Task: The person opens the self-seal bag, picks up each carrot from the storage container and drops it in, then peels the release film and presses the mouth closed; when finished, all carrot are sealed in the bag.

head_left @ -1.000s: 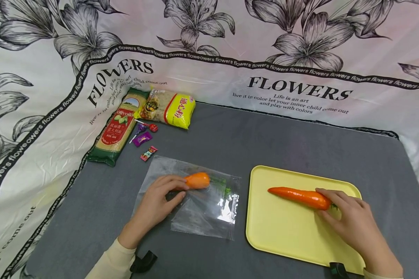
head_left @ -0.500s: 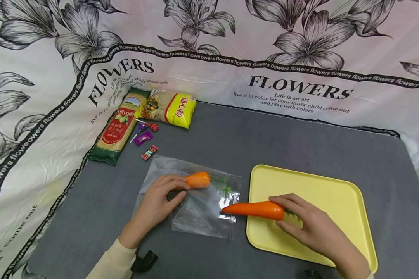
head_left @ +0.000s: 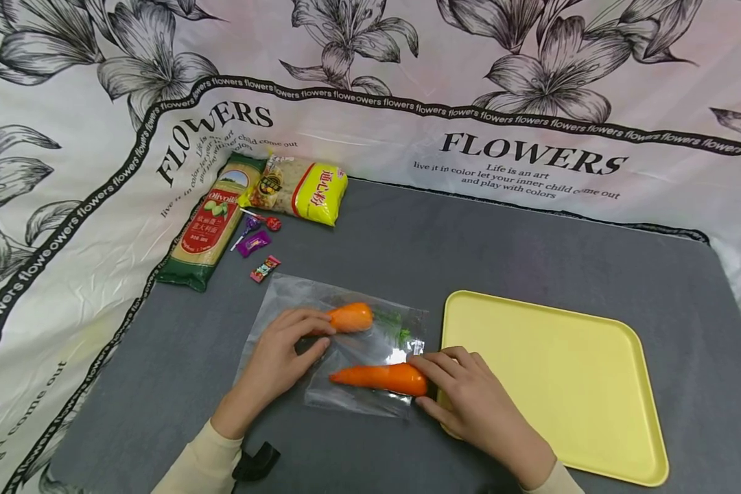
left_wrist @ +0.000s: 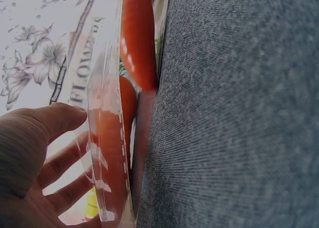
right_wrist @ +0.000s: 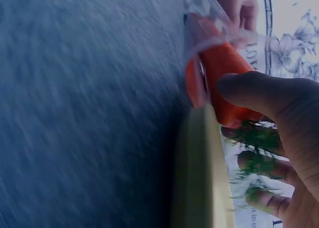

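The near carrot [head_left: 379, 377] is over the near right part of the bag [head_left: 358, 348], its tip to the left. The right hand [head_left: 477, 401] pinches its thick end between thumb and fingers; in the right wrist view its leaves [right_wrist: 256, 150] hang by the other fingers, which are spread. Whether this carrot rests on the bag or has its tip in it, I cannot tell.

The far carrot [head_left: 352, 318] shows through the clear plastic, thick end and leaves to the right. The left hand [head_left: 284, 350] rests on the bag at this carrot's left end, fingers lightly bent, thumb well away from them, nothing clasped.

Just right of the bag is the yellow tray [head_left: 549, 384], its near left edge under the right hand. Both lie on the grey table [head_left: 407, 240]. Far left of the bag are a red sweet [head_left: 265, 269], a purple sweet [head_left: 254, 243] and two lollipops [head_left: 273, 224]. Beyond these, a green pack [head_left: 206, 226] touches a yellow pack [head_left: 299, 190]. A flower-printed cloth [head_left: 358, 137] lines the far and left sides.
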The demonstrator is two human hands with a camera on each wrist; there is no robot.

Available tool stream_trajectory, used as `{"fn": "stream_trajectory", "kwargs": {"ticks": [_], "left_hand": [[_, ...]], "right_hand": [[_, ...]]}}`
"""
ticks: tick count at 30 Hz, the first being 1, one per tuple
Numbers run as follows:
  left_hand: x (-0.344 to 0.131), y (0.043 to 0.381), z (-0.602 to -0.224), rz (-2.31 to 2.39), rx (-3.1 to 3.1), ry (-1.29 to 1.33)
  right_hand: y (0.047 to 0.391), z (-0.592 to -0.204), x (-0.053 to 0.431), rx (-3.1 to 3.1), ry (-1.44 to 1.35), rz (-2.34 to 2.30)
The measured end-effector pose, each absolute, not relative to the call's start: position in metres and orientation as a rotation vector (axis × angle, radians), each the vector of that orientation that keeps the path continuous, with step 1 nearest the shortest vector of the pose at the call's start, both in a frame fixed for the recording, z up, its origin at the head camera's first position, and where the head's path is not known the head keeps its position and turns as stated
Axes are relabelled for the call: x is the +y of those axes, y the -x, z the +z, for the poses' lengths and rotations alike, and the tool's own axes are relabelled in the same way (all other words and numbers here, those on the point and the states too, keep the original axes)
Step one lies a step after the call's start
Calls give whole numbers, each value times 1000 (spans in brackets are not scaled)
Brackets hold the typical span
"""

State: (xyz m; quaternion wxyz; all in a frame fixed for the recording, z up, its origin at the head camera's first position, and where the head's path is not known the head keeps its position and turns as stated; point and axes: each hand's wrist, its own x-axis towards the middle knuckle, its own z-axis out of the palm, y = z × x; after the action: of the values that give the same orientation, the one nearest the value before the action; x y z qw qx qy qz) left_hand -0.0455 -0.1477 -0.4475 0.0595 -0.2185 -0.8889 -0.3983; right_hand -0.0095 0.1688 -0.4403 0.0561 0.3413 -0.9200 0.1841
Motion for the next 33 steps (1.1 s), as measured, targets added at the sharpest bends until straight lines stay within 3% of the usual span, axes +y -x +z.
{"fn": "stream_trajectory", "kwargs": {"ticks": [18, 33], "left_hand": [[-148, 45, -446, -1189, -2689, 657], [-146, 45, -446, -1181, -2678, 676]], "right_hand": [[2, -428, 215, -2890, -868, 776], [3, -440, 157, -2701, -873, 917]]}}
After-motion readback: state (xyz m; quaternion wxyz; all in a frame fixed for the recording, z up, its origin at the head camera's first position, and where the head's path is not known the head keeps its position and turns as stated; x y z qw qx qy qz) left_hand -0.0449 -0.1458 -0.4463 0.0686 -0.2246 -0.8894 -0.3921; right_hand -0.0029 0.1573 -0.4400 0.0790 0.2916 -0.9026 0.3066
